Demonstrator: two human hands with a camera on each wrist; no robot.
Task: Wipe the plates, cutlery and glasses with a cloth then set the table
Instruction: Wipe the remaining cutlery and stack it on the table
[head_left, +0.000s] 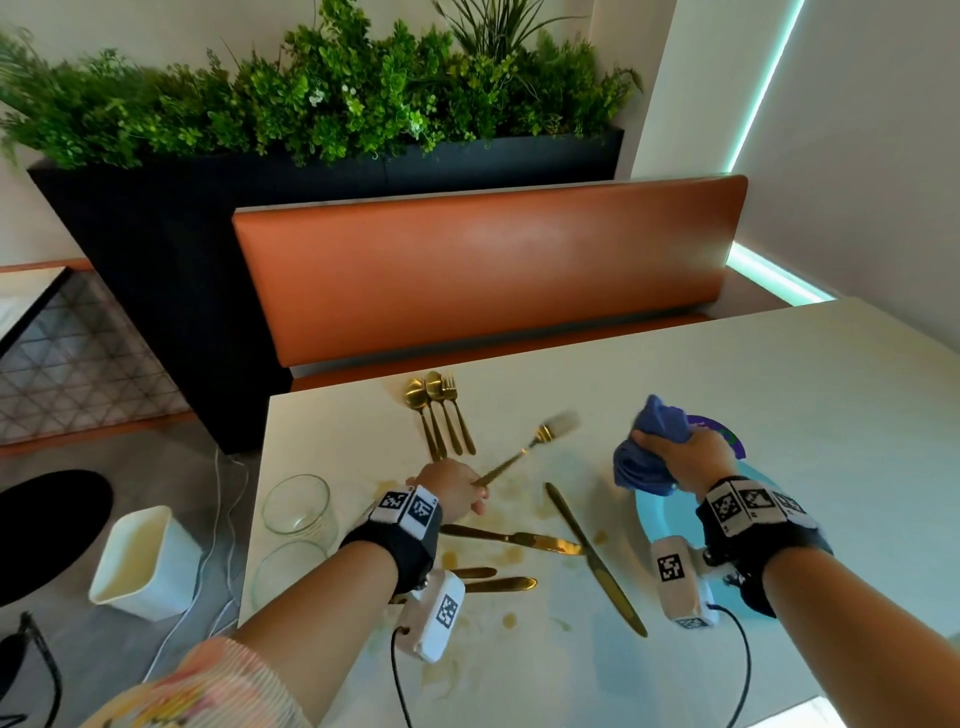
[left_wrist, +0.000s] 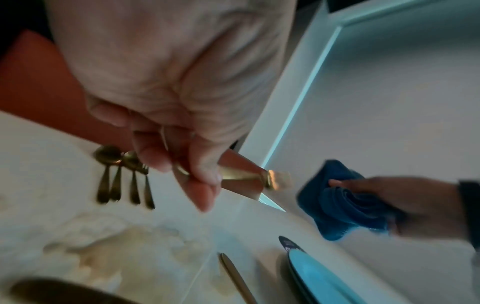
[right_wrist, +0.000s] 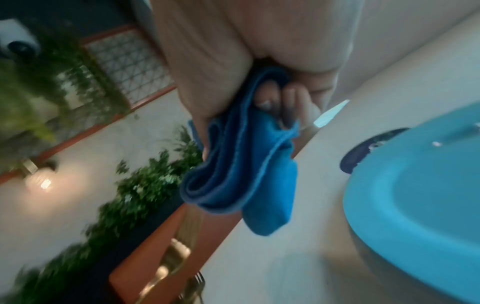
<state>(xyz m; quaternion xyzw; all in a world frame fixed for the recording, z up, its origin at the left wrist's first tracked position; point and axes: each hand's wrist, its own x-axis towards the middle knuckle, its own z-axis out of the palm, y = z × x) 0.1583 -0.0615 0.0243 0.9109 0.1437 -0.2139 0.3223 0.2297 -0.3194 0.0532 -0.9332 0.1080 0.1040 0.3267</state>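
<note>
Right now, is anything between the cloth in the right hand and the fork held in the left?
Nothing visible. The left hand holds the gold fork by its handle, tines raised toward the blue cloth bunched in the right hand. Only open air above the table separates them; the knives lie flat below.

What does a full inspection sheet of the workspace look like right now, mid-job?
Surface: white table, brownish stains around the cutlery.
Job's things: gold fork raised in the left hand, motion-blurred; blue cloth bunched in the right hand; four gold pieces lined up at the far edge; knives lying crossed; blue plates under the right wrist; two glasses at the left edge.
Clutter: nothing seen beyond the stains.
Grippers: left hand grips the fork handle; right hand grips the cloth.
Cables: black leads from both wrist cameras; white cable on the floor.
Surroundings: orange bench, planter, white bin.
</note>
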